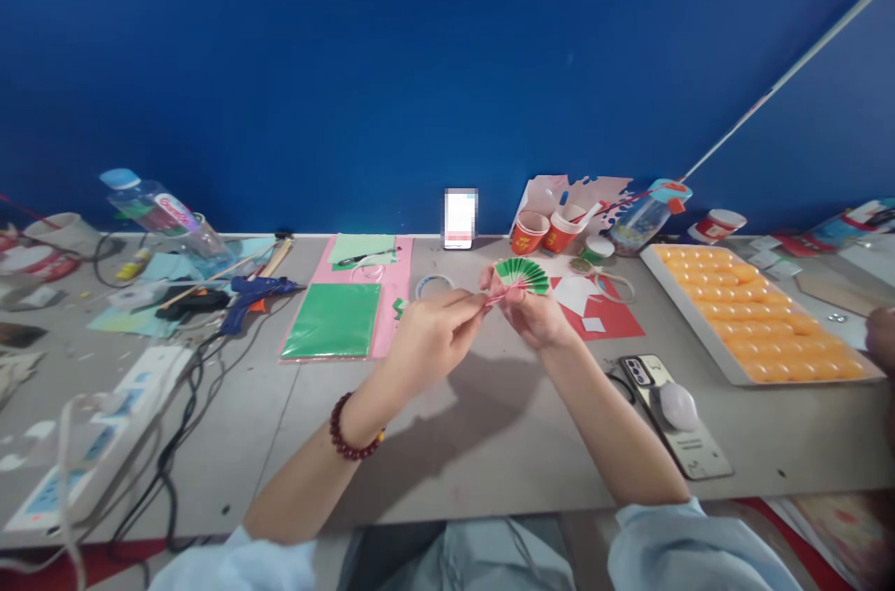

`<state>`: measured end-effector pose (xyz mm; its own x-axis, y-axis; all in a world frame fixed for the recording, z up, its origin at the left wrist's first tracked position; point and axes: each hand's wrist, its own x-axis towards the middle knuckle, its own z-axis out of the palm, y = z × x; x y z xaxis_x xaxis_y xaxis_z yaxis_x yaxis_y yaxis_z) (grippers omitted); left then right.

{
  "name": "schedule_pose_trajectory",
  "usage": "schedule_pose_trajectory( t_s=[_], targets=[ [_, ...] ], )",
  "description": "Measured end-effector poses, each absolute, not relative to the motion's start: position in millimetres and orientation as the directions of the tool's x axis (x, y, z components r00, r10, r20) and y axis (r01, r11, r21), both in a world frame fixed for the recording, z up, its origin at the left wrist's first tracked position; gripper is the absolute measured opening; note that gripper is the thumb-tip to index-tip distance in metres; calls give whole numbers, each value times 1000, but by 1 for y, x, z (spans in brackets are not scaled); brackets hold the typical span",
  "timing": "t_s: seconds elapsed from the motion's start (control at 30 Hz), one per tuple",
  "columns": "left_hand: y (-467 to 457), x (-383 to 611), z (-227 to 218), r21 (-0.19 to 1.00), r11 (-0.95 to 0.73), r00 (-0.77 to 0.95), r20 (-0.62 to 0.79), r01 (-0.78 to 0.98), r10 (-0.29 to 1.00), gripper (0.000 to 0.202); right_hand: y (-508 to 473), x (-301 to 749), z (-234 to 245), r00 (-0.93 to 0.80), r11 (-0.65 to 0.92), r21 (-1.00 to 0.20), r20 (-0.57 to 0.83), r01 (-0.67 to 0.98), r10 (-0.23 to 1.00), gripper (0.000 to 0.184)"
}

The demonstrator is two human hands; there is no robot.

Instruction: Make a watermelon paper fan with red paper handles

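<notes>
A small pleated paper fan (523, 274), green with pink-red edges, is held up over the middle of the table. My right hand (535, 313) grips it from below, fingers curled round its base. My left hand (444, 330), with a dark red bead bracelet on the wrist, pinches the narrow pink-red end at the fan's left side. Beneath and behind the hands lie a roll of tape (434, 283) and a red paper sheet (619, 319) with white paper pieces on it. A packet of green paper (334, 321) rests on a pink sheet to the left.
Left are a blue glue gun (244, 297), a power strip (116, 432), cables and a tilted bottle (164, 213). A phone (460, 218) stands against the blue wall. Right are red paper cups (530, 234), another phone (689, 432), a tray of orange balls (755, 311) and another person's hand (881, 339).
</notes>
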<state>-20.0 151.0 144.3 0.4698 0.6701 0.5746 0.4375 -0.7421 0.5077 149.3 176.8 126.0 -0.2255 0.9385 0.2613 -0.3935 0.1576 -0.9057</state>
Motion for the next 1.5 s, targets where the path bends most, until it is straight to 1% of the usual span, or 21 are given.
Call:
schedule_pose_trajectory(
  t_s=[0.07, 0.13, 0.2, 0.3, 0.43, 0.57, 0.73, 0.87, 1.0, 1.1, 1.3, 1.5],
  targets=[
    [150, -21, 149, 617, -684, 488, 491, 389, 721, 23, 176, 149, 128, -219, 136, -912, 234, -386, 947, 35],
    [151, -24, 155, 740, -584, 530, 366, 332, 765, 25, 176, 151, 128, -204, 124, -913, 217, -388, 955, 35],
    [153, -27, 160, 838, -477, 583, 255, 265, 771, 30, 177, 153, 127, -179, 117, -904, 206, -410, 962, 34],
    [160, -29, 160, 903, -377, 610, 183, 205, 771, 30, 178, 156, 125, -169, 89, -907, 172, -411, 971, 33],
    [169, -26, 152, 953, -249, 532, 122, 172, 838, 24, 180, 158, 126, -174, 86, -940, 150, -331, 973, 31],
    [172, -25, 150, 980, -139, 457, 61, 141, 887, 24, 183, 162, 130, -91, 159, -956, 186, -246, 978, 22],
    [177, -27, 151, 992, -65, 410, 14, 109, 912, 29, 185, 166, 133, -73, 166, -949, 192, -269, 979, 24],
    [182, -29, 145, 997, -62, 371, 44, 37, 928, 29, 185, 167, 134, -85, 141, -951, 170, -274, 982, 24],
    [187, -32, 140, 996, -84, 349, 86, -21, 933, 25, 185, 167, 134, -61, 138, -947, 162, -290, 985, 26],
    [190, -34, 138, 995, -89, 333, 97, -41, 938, 23, 185, 167, 135, -49, 139, -943, 161, -302, 986, 28],
    [191, -35, 137, 996, -56, 316, 76, -72, 946, 26, 185, 167, 136, -32, 136, -938, 154, -318, 988, 26],
    [193, -35, 136, 994, -75, 285, 94, -78, 954, 26, 185, 166, 135, -2, 121, -935, 129, -334, 992, 31]
  ],
)
